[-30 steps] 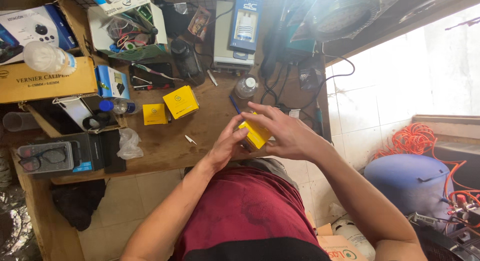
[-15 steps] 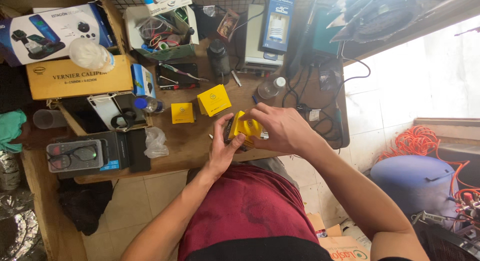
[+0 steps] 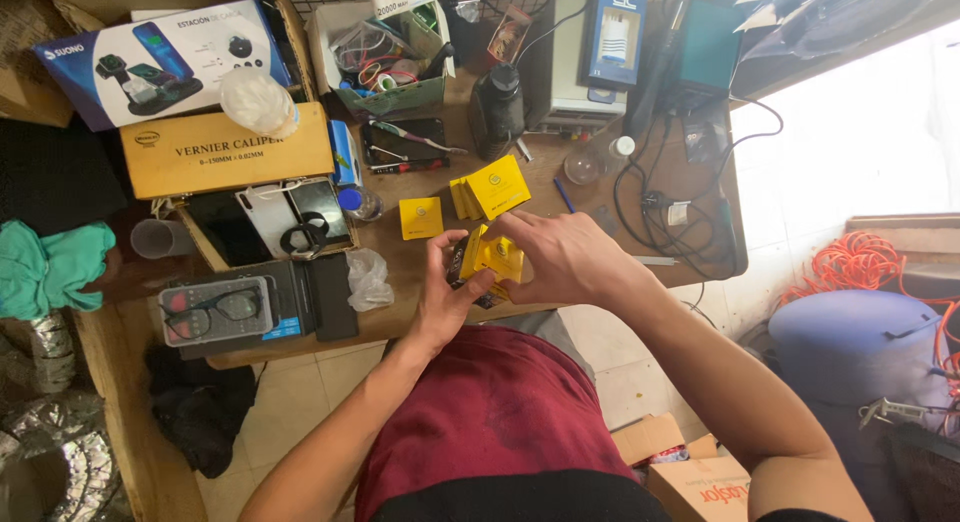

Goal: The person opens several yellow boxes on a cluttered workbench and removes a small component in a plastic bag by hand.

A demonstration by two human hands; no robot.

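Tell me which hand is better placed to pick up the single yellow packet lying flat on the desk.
Left, probably. The left hand sits just below the single yellow packet, while the right hand covers the held yellow packets farther right.

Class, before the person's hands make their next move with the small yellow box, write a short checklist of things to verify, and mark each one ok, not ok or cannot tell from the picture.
1. Both hands on the small yellow box: ok; left hand supports it from below, right hand covers it from above.
2. Box lifted off the wooden bench: cannot tell.
3. Box flap open or shut: cannot tell, fingers hide it.
4. Other yellow boxes near: ok; a stack and a single yellow box lie just beyond the hands.
5. Cables apart from the hands: ok.
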